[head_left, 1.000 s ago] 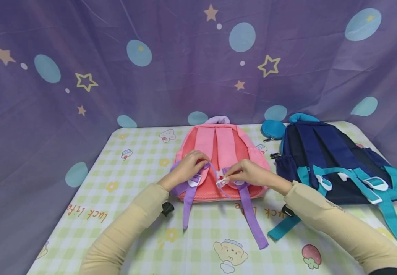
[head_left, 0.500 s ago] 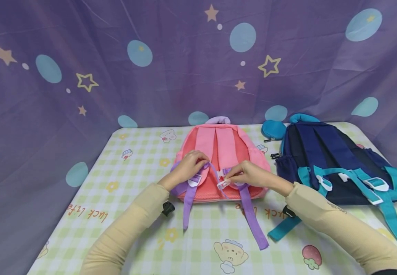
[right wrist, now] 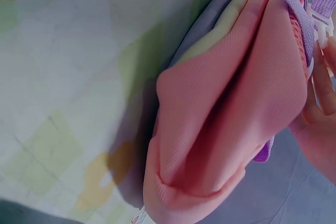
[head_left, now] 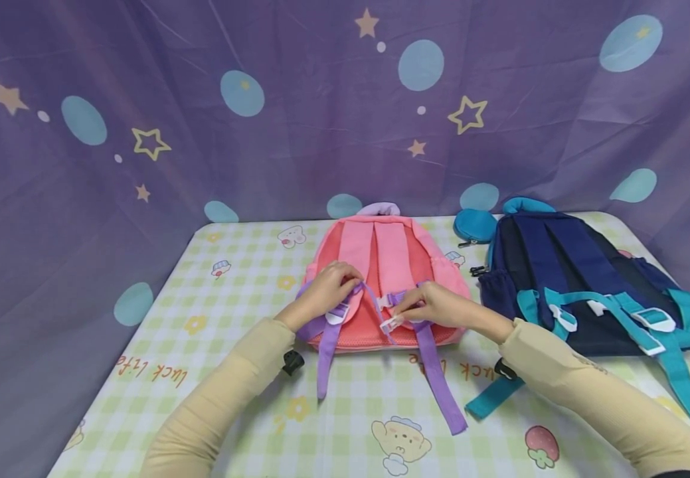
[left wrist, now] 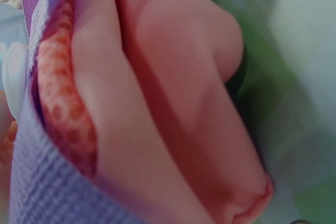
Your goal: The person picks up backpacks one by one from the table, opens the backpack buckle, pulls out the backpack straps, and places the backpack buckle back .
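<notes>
A pink backpack [head_left: 394,245] lies on the table in the head view, its shoulder-strap side up. My left hand [head_left: 328,290] pinches a thin purple strap [head_left: 373,299] at the bag's left side. Between the thumb and fingers of my right hand [head_left: 437,307] is a white plastic buckle [head_left: 390,324], which sits on that strap's lower part. In the right wrist view, my right hand [right wrist: 315,135] shows at the edge, close to a white buckle [right wrist: 321,29]. Purple webbing [left wrist: 58,177] and pink fabric [left wrist: 157,77] fill much of the left wrist view, where my left fingers are hidden.
A navy backpack [head_left: 566,265] with teal straps [head_left: 682,372] lies to the right, a round teal pouch [head_left: 475,226] beside it. Two loose purple strap ends [head_left: 440,388] hang toward the front. A checked cloth [head_left: 243,418] covers the table; a purple curtain [head_left: 321,133] stands behind.
My right hand has shifted slightly to the right and down with the white buckle, away from the left hand. My left hand has kept its place on the purple strap.
</notes>
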{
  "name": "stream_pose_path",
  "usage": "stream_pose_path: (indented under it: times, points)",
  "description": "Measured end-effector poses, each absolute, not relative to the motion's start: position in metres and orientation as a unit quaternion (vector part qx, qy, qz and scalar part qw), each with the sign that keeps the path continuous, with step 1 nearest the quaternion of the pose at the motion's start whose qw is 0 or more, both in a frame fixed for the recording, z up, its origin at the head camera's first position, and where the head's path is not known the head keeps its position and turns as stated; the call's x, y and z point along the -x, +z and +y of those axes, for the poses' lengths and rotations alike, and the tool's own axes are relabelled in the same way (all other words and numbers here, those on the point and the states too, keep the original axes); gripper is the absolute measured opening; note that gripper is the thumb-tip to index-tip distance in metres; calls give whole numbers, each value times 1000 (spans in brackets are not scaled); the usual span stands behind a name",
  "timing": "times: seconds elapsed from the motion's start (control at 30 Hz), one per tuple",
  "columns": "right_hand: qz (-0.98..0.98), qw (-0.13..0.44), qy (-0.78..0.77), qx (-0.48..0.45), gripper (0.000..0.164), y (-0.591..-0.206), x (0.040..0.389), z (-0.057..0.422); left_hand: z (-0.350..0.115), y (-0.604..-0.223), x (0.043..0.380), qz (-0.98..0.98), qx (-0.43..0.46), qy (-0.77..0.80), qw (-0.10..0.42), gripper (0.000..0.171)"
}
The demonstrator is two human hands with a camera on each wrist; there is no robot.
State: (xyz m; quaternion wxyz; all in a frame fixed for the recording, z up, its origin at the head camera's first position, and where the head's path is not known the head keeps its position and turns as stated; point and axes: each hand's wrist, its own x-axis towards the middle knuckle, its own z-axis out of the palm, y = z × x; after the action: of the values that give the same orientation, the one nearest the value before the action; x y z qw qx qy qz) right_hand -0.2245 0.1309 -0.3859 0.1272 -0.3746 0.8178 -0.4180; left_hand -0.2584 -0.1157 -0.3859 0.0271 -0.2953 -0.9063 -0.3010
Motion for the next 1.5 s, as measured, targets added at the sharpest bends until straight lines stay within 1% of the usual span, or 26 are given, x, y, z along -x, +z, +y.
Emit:
stream_pose_path:
  times: [0.5,0.9,1.17,1.5]
  points:
    - [822,117,-397,392,11,-386,218,137,-115,-386,258,-910,291,-294,24,13]
    - [817,101,-390,412,12,-389,214,140,-115,-387,258,-910,294,-292,27,12]
    - [830,82,-377,402,8,-393,210,143,-114,-389,257,-910,301,-285,26,12]
    - [852,62,-351,383,10,-398,206,144,-113,-391,255,-912,312,-265,27,14]
